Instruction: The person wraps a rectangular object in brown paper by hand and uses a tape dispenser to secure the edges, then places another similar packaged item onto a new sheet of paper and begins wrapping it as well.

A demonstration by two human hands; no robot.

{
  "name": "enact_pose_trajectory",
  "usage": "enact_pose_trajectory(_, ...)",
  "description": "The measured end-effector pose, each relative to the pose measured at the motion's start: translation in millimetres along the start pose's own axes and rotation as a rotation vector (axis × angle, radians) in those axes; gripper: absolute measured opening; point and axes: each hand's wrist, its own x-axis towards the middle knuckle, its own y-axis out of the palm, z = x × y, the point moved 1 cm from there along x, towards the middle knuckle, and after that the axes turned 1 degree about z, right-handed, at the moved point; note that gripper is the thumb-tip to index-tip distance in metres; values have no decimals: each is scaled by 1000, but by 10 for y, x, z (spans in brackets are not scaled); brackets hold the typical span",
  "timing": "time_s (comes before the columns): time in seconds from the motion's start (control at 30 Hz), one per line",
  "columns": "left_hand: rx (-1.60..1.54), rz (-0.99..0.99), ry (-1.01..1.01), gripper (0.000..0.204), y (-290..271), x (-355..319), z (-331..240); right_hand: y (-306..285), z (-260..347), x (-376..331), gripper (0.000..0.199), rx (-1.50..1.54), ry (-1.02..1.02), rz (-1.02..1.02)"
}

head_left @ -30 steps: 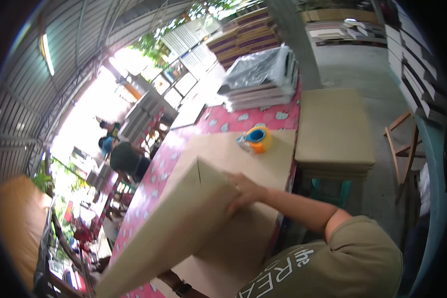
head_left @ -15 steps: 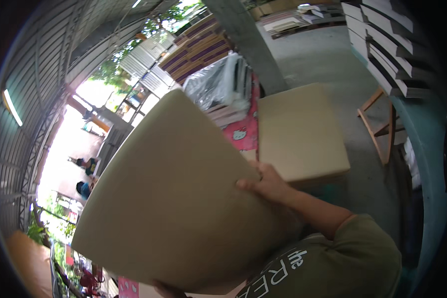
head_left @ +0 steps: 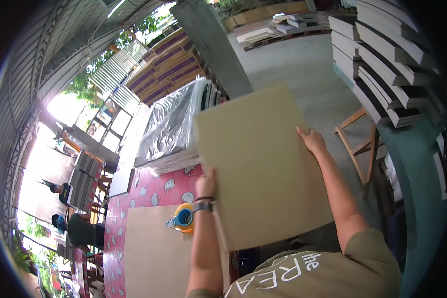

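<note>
Pink table (head_left: 149,186) is standing alongside. Left hand (head_left: 206,184) and right hand (head_left: 313,141) are grasping tan slab (head_left: 260,174) from both sides, probably balancing.

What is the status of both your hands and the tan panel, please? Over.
Left hand and right hand gripping opposite edges of tan panel. Support beneath it hidden. Tape dispenser close to left hand.

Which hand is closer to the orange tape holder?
Left. The left hand, on the left edge of the tan package, shows just above and right of the tape holder; the right hand, on the opposite edge, is farther off.
</note>
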Motion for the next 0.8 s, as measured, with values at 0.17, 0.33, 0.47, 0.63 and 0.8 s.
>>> enact_pose_trajectory(0.17,-14,-298,-38,57,1087,-210,-283,383,-722,489,68,-197,171,-57)
enact_pose_trajectory(0.33,-150,-230,-40,55,1089,-410,-181,385,-695,351,66,-96,127,-1)
enact_pose_trajectory(0.47,-158,-283,37,58,1092,-616,-104,407,-689,324,64,-195,139,-28)
enact_pose_trajectory(0.63,-231,-172,-18,65,1004,-1223,-39,587,-556,531,53,-377,-264,-375)
enact_pose_trajectory(0.8,-426,-90,-45,57,736,-1792,307,1893,1135,71,41,484,-416,314)
